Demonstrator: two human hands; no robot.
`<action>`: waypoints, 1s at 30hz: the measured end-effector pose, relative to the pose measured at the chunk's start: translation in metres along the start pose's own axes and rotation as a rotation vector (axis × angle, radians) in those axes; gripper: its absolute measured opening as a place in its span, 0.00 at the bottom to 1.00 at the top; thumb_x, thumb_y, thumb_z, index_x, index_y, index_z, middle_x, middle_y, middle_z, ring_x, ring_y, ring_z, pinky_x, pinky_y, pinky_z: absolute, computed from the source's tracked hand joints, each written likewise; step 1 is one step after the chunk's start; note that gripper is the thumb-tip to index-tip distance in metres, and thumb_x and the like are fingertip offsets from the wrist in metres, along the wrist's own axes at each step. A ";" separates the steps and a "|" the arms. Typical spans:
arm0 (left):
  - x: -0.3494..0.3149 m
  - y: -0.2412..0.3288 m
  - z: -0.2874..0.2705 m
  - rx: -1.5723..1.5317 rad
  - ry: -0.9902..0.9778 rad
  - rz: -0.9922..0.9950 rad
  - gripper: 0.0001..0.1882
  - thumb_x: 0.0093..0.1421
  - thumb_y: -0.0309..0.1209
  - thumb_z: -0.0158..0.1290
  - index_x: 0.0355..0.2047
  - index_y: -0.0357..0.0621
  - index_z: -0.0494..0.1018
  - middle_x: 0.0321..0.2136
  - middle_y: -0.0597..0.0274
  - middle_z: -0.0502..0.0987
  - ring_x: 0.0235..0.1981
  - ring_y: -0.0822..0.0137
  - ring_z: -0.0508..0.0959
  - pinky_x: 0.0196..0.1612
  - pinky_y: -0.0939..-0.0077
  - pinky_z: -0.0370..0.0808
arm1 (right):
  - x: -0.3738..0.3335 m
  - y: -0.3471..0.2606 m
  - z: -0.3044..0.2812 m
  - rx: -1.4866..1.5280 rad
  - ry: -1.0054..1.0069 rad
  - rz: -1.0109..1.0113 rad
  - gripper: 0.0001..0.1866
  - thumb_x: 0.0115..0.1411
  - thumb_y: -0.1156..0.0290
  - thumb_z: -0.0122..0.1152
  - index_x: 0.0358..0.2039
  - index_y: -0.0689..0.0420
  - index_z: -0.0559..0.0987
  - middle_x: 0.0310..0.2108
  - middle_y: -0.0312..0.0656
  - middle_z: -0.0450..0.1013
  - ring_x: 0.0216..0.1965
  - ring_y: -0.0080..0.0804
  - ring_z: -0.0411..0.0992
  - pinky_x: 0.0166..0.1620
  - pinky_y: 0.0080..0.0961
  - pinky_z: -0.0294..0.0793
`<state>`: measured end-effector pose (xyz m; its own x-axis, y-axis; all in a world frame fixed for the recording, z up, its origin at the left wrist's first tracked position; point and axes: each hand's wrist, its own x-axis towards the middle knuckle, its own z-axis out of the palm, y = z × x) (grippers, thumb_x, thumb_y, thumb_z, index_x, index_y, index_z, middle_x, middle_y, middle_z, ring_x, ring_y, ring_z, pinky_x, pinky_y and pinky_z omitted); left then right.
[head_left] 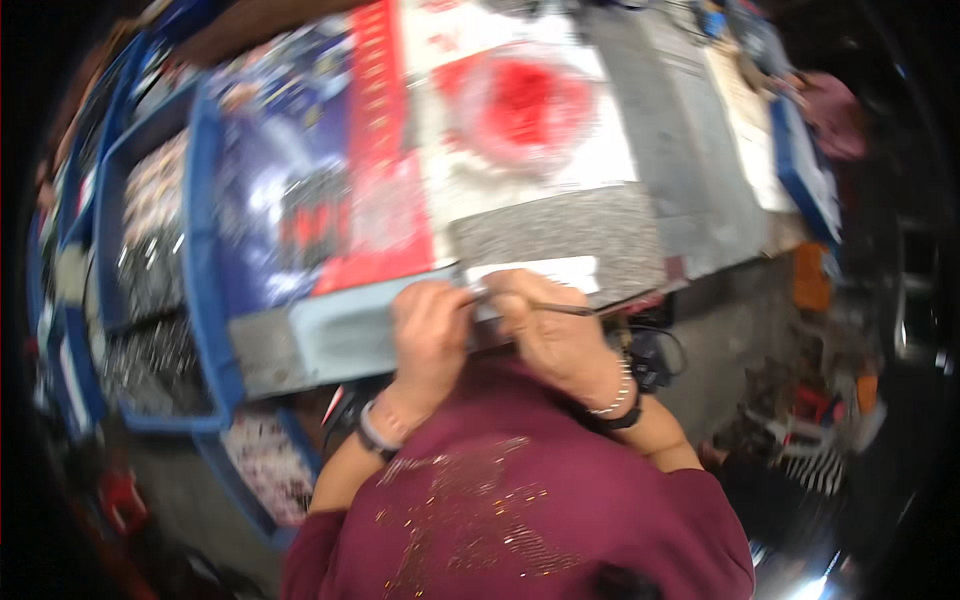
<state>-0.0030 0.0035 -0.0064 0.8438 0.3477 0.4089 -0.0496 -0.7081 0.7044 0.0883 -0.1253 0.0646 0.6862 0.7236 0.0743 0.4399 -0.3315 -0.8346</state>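
At the table's near edge, my left hand (430,325) and my right hand (555,335) meet fingertip to fingertip. In the right one is a thin dark rod-like tool (565,309), its back end sticking out past the knuckles. My left fingers are pinched together at the tool's other end; whatever small thing they hold is too blurred to name. Just beyond the fingers lies a white slip (575,270) on a speckled grey mat (570,235). Farther back sits a round clear dish (480,125) of small red pieces.
Blue bins (205,260) of small parts line the left side. A bag of black and red pieces (315,220) rests on a blue and red printed sheet (375,230). A light-blue pad (345,335) lies left of my hands. Another person (835,115) is at the far right.
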 end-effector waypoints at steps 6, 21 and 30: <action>-0.002 -0.003 0.000 -0.105 -0.079 -0.008 0.05 0.56 0.17 0.52 0.34 0.34 0.73 0.31 0.51 0.73 0.34 0.52 0.73 0.39 0.64 0.71 | -0.016 -0.005 -0.021 -0.080 0.302 -0.090 0.07 0.62 0.69 0.53 0.31 0.59 0.74 0.26 0.46 0.70 0.25 0.45 0.72 0.27 0.32 0.72; -0.003 -0.001 0.004 -0.029 -0.076 -0.046 0.09 0.50 0.19 0.56 0.33 0.40 0.74 0.32 0.54 0.75 0.37 0.53 0.74 0.45 0.63 0.67 | -0.032 0.010 -0.034 0.097 0.303 -0.017 0.10 0.66 0.70 0.50 0.40 0.63 0.75 0.32 0.46 0.74 0.28 0.40 0.75 0.30 0.29 0.73; 0.004 0.010 -0.005 -0.045 -0.011 -0.021 0.10 0.48 0.18 0.59 0.30 0.42 0.73 0.28 0.58 0.73 0.35 0.57 0.74 0.42 0.66 0.67 | -0.024 0.001 -0.038 0.288 0.282 0.024 0.23 0.71 0.59 0.39 0.43 0.69 0.74 0.43 0.53 0.74 0.30 0.28 0.75 0.32 0.19 0.75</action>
<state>-0.0027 0.0007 0.0051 0.8505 0.3558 0.3874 -0.0551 -0.6722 0.7383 0.0946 -0.1660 0.0829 0.8438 0.5102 0.1663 0.2692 -0.1343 -0.9537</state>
